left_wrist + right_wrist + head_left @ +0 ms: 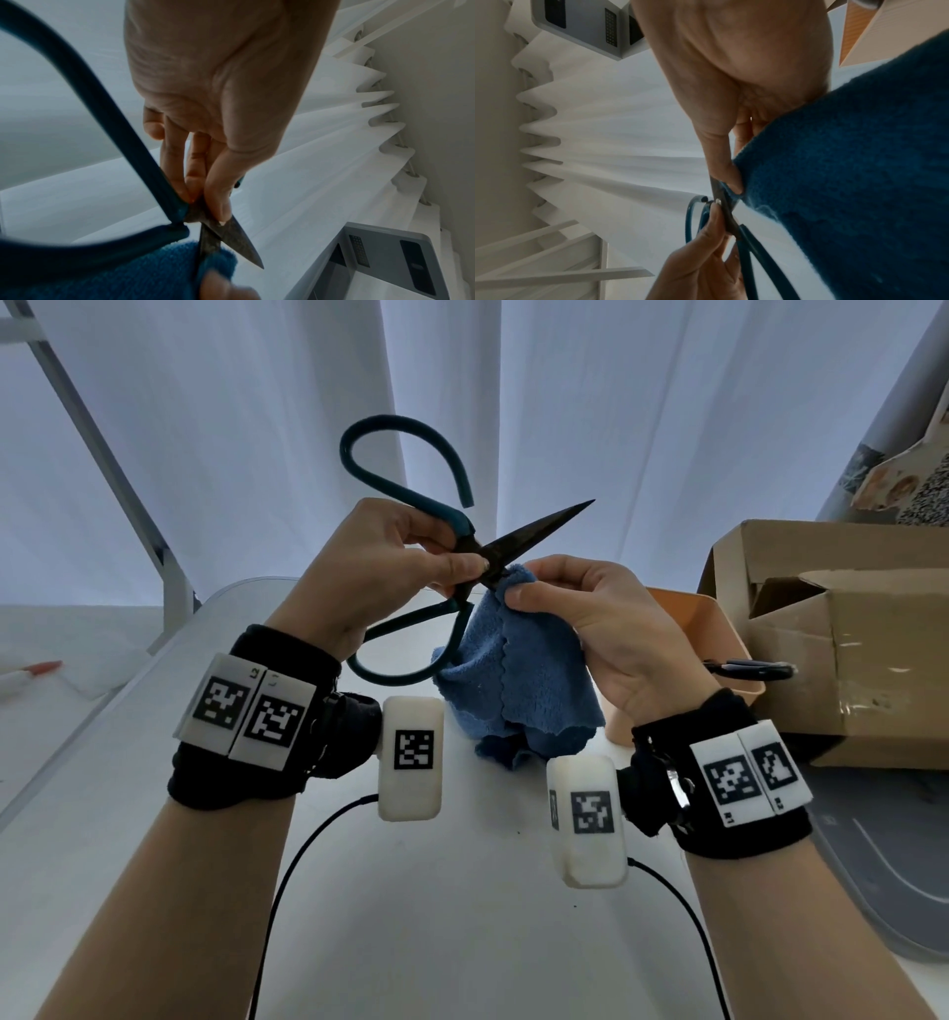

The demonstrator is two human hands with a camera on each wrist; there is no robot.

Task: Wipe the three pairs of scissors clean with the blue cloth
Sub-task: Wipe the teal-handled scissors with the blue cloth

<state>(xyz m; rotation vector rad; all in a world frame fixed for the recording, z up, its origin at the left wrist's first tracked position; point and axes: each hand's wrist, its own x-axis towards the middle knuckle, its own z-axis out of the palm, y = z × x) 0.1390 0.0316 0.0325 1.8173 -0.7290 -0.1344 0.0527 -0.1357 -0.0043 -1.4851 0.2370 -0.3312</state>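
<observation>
Large scissors (534, 531) with dark blades and big teal loop handles (405, 449) are held up above the white table, blades spread apart. My left hand (405, 557) pinches them at the pivot (197, 213), thumb on top. My right hand (580, 603) pinches the blue cloth (518, 675) around the lower blade near the pivot (726, 201); the rest of the cloth hangs down. The upper blade (241, 243) points up and right, bare. A second pair with black handles (750, 669) lies on the rim of an orange tub. A third pair is not in sight.
The orange tub (719, 629) stands at the right, beside an open cardboard box (821, 634). A grey tray (883, 855) lies at the near right. A red-capped marker (31, 672) lies far left. White curtains hang behind the table (411, 916).
</observation>
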